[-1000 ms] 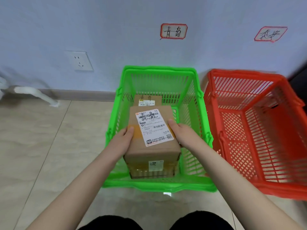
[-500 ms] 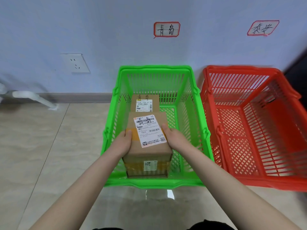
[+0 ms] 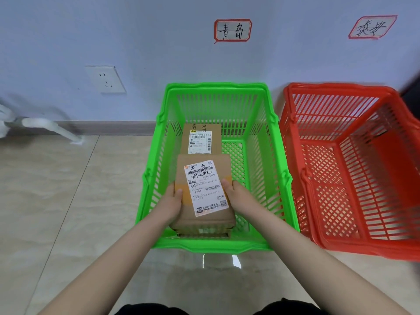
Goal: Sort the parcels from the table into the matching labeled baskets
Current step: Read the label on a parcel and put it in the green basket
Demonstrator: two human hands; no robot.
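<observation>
Starting at left, a socket [image 3: 105,79] sat on the wall. The left hand [image 3: 169,204] gripped the parcel [image 3: 204,192] by its left side, thumb pressed on the top face. Its other fingers were hidden, so their spread could not be determined. The parcel was low inside the green basket [image 3: 213,246], near the front wall, label up, with a second parcel [image 3: 201,140] just behind it. The right hand [image 3: 241,198] gripped the right side likewise, thumb on top. The red basket [image 3: 363,244] stood just beside, at right.
</observation>
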